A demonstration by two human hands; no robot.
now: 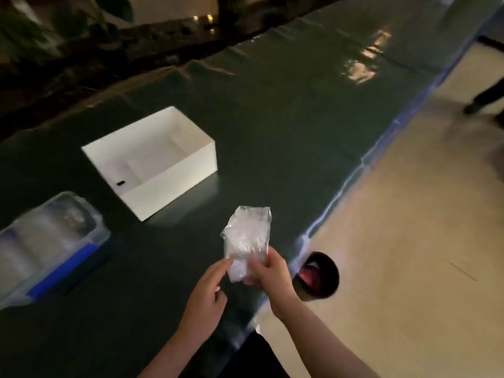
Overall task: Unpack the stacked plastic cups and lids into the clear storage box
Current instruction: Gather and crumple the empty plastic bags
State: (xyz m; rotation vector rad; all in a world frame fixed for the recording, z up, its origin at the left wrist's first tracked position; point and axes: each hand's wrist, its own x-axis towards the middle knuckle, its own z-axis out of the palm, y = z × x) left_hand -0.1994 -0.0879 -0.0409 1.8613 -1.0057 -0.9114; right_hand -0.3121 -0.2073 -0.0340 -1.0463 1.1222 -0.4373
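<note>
Right hand (268, 276) fingers clamp a blurred plastic bag (246, 241), contents unclear; left hand (210, 293) fingers pinch its edge

Open bench (272, 118) lies ahead of both hands; a white box (174, 170) stands forward-left, a clear storage box (90, 236) far left.

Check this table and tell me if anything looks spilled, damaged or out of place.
Nothing stands out. The white box sits open and upright, the clear storage box lies flat at the table's left edge, and both hands, left hand and right hand, hold a crumpled plastic bag above the table. No spill shows.
</note>
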